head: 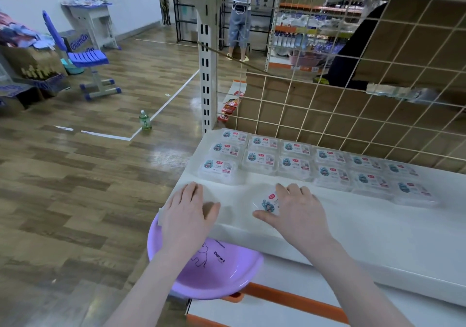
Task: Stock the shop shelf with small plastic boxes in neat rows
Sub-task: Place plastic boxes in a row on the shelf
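On the white shelf [353, 225] 1 small box [267, 201] lay near the front edge, tilted out of line with the rows, under the right hand [295, 210]. That hand covered the box's right part, its fingers curved over the top and its thumb stretched along the near left side, so it held the box against the shelf. The left hand [187, 209] lay flat on the shelf to the left of the box, well apart from it, fingers straight and close together, thumb spread toward the right; it held nothing. Behind both hands the rows of boxes [297, 161] ran across the shelf from the upright post [206, 56] rightward, labels up: 3 boxes deep at the left end, 2 deep along most of the rest. The nearest stocked box sat just behind the left hand's fingertips, and the held box lay just in front of the second row, not touching it as far as could be seen. A wire grid [353, 104] backed the shelf. Below the shelf's front edge, under the left forearm, a purple basin [227, 273] with a line drawing and the word "Elephant" rested on a lower white shelf with orange trim; the part of its inside in view showed no boxes.
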`<state>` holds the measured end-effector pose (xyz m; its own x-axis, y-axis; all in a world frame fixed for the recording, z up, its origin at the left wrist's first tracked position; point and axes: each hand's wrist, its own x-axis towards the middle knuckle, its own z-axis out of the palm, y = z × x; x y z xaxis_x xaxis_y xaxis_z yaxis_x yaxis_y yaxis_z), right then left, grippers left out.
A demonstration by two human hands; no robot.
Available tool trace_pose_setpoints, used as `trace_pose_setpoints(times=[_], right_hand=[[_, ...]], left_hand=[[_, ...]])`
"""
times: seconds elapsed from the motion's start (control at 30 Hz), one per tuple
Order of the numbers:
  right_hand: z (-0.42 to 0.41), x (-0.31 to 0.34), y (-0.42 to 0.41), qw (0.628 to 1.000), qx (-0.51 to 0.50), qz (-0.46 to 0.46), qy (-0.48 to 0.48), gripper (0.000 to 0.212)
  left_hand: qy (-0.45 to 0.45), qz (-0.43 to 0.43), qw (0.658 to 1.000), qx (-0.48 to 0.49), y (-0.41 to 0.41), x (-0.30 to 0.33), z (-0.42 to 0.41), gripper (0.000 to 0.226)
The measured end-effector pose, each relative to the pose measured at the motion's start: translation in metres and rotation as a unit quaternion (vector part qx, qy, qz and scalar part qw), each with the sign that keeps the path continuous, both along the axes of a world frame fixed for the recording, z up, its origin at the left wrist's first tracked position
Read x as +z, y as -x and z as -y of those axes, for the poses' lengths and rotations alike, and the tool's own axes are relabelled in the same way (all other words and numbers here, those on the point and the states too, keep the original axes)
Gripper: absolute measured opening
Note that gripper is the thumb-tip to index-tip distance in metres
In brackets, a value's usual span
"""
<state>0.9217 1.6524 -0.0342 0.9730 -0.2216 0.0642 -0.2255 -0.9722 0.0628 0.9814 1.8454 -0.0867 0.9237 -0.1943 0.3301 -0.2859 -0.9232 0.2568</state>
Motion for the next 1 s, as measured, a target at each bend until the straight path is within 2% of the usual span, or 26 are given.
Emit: trace_pose_setpoints(times=[0.07,0.17,0.2,0.27,0.37,0.5,0.63,1.0], right_hand=[[0.011,0.003,0.0,0.998,0.032,-0.019,-0.041,0.073],[0.034,0.012,0.003,0.975,0.103,-0.066,-0.188,0.07],[0.04,0.014,0.004,0.968,0.128,-0.072,-0.205,0.068],[0.047,0.012,0.006,0.965,0.153,-0.063,-0.206,0.061],[0.041,0.002,0.005,0.971,0.138,-0.018,-0.192,0.053],[0.02,-0.012,-0.005,0.987,0.086,0.062,-0.12,0.051],[0.002,-0.018,-0.019,0.991,0.033,0.104,-0.078,0.046],[-0.016,-0.021,-0.051,0.992,-0.026,0.106,-0.069,0.039]], left_hand=[[0.003,0.002,1.0,-0.002,-0.001,0.0,0.001,0.045],[-0.001,0.013,1.0,-0.005,-0.001,-0.001,0.001,0.045],[-0.001,0.02,1.0,-0.004,-0.001,-0.002,0.0,0.045],[0.002,0.032,1.0,-0.002,-0.002,-0.004,0.0,0.045],[0.003,0.048,0.999,0.002,-0.002,-0.003,0.0,0.047],[0.003,0.036,0.999,-0.001,-0.002,-0.004,0.0,0.048],[-0.012,0.033,0.999,-0.006,-0.002,-0.002,0.0,0.051],[-0.018,0.03,0.999,-0.024,-0.001,0.005,0.001,0.052]])
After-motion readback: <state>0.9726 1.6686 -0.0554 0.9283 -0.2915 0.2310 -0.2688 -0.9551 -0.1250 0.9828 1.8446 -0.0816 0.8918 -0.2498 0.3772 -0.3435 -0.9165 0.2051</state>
